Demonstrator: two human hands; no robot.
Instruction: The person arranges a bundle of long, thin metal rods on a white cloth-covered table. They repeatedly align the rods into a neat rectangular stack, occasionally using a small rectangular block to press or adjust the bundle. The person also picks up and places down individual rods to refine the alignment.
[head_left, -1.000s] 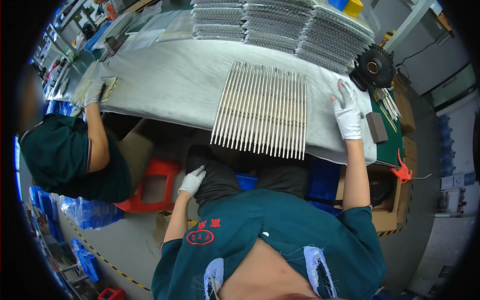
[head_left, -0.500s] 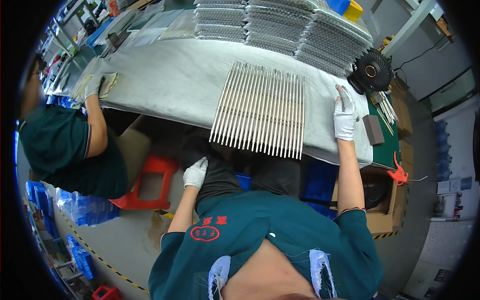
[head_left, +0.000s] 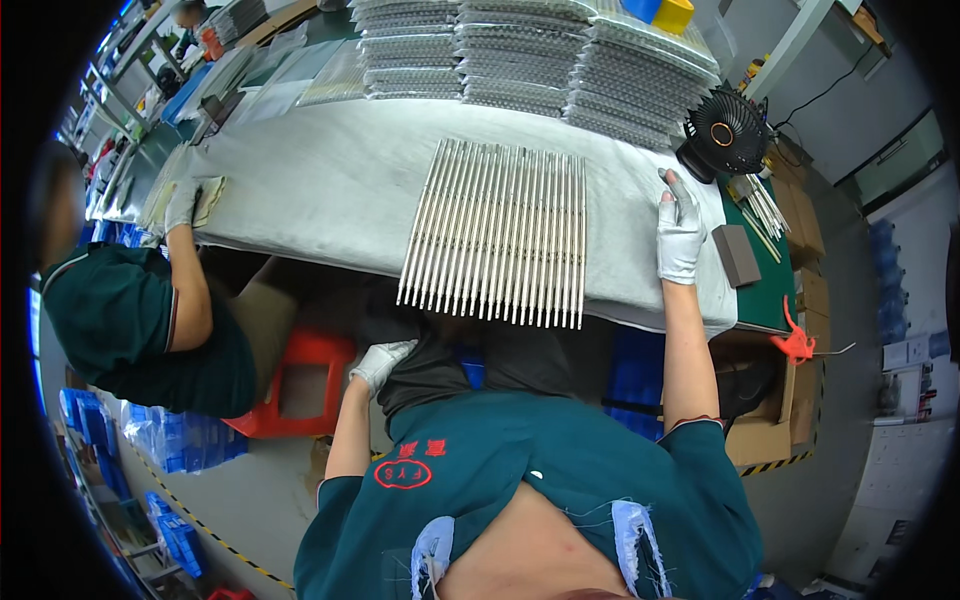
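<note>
Step in hand: a judgement only — the row of metal rods [head_left: 500, 232] looks laid out and squared up on the bench [head_left: 320, 190], with neither hand on it at this moment.
Right hand [head_left: 680, 228]: white-gloved, resting flat on the grey cloth [head_left: 330, 170] just beside the right edge of the rods, apart from them; fingers [head_left: 672, 186] lie loosely together and straight, pinching nothing.
Left hand [head_left: 380, 360]: white-gloved, down below the bench edge near the lap, well apart from the rods; fingers curl loosely and appear empty, though I cannot tell for sure.
Rods, place: mid-bench on the cloth, near ends overhanging the near edge of the bench.
Rods, long axis: each runs from the person toward the far side of the bench, side by side and touching, fanning slightly wider at the near ends.
Next move calls for: a judgement — both hands would need to come to the row's two sides to shift it evenly, since the overhanging ends could tip or roll.
Nearby: stacked trays of rods [head_left: 520, 50] at the far side; a small black fan [head_left: 722, 135] and a grey block [head_left: 737, 255] to the right; a co-worker's gloved hand [head_left: 182, 205] on the bench at left.
</note>
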